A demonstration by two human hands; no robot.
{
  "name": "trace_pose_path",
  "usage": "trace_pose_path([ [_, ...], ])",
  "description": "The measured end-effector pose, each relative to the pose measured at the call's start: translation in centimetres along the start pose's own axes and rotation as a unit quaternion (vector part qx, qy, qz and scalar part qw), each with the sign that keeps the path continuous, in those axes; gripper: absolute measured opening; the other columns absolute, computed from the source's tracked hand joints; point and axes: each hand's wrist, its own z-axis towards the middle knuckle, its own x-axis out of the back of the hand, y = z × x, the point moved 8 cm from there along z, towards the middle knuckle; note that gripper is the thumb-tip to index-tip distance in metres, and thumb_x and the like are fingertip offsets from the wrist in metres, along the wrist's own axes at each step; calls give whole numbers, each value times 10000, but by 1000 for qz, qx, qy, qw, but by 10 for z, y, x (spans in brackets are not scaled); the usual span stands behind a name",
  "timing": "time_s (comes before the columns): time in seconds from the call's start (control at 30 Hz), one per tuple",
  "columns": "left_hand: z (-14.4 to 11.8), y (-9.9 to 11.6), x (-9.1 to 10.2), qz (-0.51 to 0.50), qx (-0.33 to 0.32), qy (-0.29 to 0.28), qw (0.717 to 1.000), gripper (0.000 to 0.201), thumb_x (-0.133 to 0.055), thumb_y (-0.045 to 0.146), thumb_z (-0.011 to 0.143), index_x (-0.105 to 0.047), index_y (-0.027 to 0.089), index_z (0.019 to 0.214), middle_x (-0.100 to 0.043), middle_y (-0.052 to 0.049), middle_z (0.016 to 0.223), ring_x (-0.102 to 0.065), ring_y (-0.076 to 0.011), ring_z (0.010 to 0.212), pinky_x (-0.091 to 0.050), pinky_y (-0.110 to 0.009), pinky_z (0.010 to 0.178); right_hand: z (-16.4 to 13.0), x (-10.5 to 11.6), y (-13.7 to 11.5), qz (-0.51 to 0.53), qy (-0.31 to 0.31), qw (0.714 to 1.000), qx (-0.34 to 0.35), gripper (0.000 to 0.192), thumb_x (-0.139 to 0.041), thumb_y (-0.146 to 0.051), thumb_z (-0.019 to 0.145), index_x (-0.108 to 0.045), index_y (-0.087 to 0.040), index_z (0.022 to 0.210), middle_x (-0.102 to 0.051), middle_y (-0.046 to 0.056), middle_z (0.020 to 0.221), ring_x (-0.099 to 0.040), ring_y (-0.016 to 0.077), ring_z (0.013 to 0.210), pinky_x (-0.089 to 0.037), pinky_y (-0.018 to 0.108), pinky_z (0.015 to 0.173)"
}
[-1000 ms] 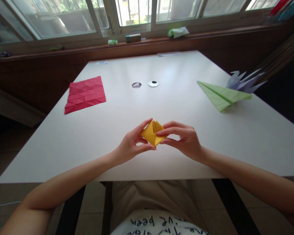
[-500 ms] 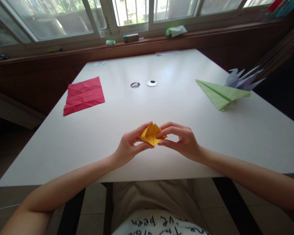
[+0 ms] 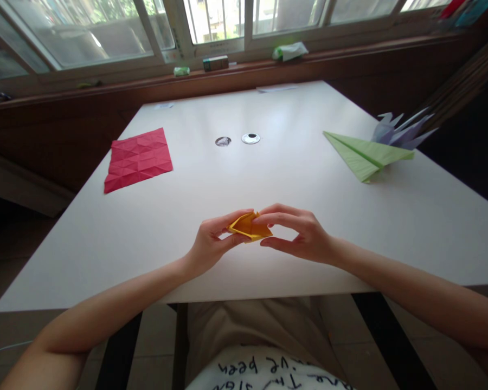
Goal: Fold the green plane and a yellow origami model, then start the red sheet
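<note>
A small folded yellow paper piece point(image 3: 249, 227) is held just above the near part of the white table point(image 3: 268, 173). My left hand point(image 3: 211, 241) pinches its left side between thumb and fingers. My right hand point(image 3: 299, 233) grips its right side with thumb below and fingers on top. The piece lies tilted almost flat, so its folds are partly hidden by my fingers.
A creased red paper sheet point(image 3: 138, 158) lies at the left. A green folded paper plane point(image 3: 366, 154) and a pale purple folded figure point(image 3: 402, 132) sit at the right edge. Two small round discs point(image 3: 238, 140) lie mid-table. Small items line the window sill point(image 3: 215, 62).
Both hands have tipped the yellow piece from standing with its face toward me to lying nearly flat, and lowered it slightly toward the table.
</note>
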Motion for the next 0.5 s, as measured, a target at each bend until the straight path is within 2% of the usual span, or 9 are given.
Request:
trace_pose_path([
  [0.17, 2, 0, 0, 14, 7, -13, 1000, 408, -685, 214, 741, -612, 285, 1136, -668, -18, 1100, -640, -183, 978, -540, -289, 843, 0, 1, 3, -38, -49, 998, 8, 266, -603, -182, 807, -568, -190, 1070, -645, 73, 992, -629, 126, 843, -518, 235, 725],
  [0.33, 4, 5, 0, 53, -14, -30, 998, 403, -724, 214, 698, -639, 265, 1088, -612, -48, 1049, -613, -178, 941, -543, -287, 780, -3, -5, 10, -99, -104, 990, 8, 221, -610, -259, 812, -564, -193, 1017, -673, 42, 920, -633, 128, 776, -492, 243, 684],
  [0.5, 5, 1, -5, 53, 6, -64, 996, 390, -733, 213, 688, -628, 253, 1062, -592, -46, 1014, -593, -177, 939, -524, -295, 774, -6, -12, 13, -133, -135, 982, 18, 192, -596, -288, 824, -536, -184, 974, -677, 29, 873, -625, 129, 730, -468, 254, 662],
])
